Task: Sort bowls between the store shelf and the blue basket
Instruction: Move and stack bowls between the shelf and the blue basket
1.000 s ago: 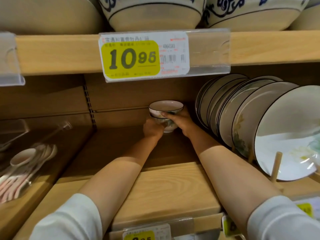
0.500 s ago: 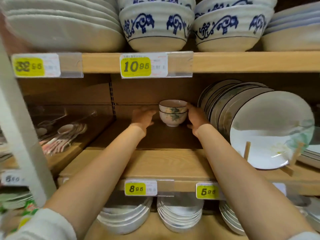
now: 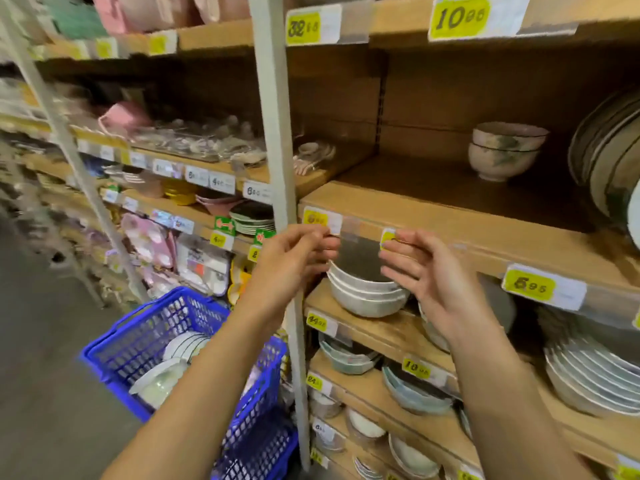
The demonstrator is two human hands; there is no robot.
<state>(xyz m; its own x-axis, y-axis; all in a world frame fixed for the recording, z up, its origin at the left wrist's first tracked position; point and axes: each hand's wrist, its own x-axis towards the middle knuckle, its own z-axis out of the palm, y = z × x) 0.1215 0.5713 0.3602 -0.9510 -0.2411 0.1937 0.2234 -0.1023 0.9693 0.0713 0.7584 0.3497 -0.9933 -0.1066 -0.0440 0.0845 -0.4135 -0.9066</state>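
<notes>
Nearest, the left hand [image 3: 294,261] and the right hand [image 3: 433,282] hang in the air side by side, palms half turned toward each other, fingers loosely curled around nothing; both are empty. Below and to the left of the left hand, the blue plastic mesh basket [image 3: 145,337] stands on the floor with pale round dishes [image 3: 162,379] lying in it, probably the stock waiting to be sorted, parked where a hand can drop straight to it. Just beyond the gap between the hands, a nested stack of plain white ceramic bowls [image 3: 363,299] sits under the light wooden shelf board [image 3: 450,209], nested to save room. Above and beyond the right hand, well apart from it, two small cream bowls with a green leaf pattern [image 3: 502,154] stand upright one inside the other toward the back of that board; they look set down there as finished shelf stock. To their right, large pale plates [image 3: 609,150] lean on edge in a row, displayed face out. I judge the basket to be the next reach.
</notes>
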